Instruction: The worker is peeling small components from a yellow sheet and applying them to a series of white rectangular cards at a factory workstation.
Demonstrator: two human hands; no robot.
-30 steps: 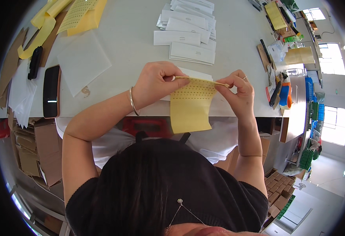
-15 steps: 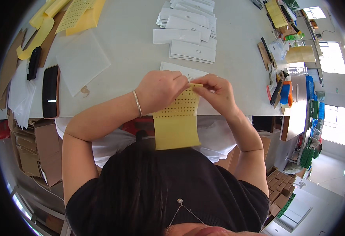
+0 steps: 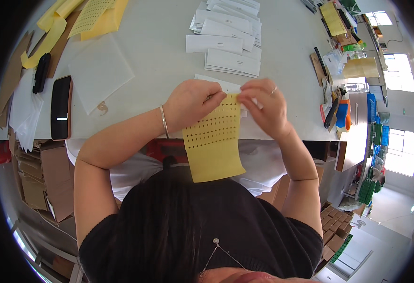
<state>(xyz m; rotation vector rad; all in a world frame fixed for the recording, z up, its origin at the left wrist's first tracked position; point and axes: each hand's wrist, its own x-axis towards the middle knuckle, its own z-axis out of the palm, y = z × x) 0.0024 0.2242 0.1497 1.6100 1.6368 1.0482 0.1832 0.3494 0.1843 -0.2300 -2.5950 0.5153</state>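
Observation:
My left hand [image 3: 194, 104] is closed on the top edge of a yellow sheet of stickers [image 3: 216, 162], which has rows of small dark marks on its upper part. The sheet hangs over the table's front edge toward my lap. Just right of its upper corner, my right hand [image 3: 266, 107] is in a pinch, slightly blurred; whatever lies between its fingertips is too small to make out. Beyond both hands a white folded paper [image 3: 216, 81] lies partly hidden on the table.
A pile of white folded papers [image 3: 223, 45] lies farther back on the table [image 3: 157, 52]. At left are a phone [image 3: 61, 108], a translucent sheet [image 3: 101, 70], a black tool [image 3: 41, 74] and more yellow sticker sheets [image 3: 93, 19]. An orange and blue tape roll [image 3: 344, 115] stands right.
My right hand has moved slightly right, off the sheet's top corner, where its fingers were before. The sheet's lower end has swung a little to the right.

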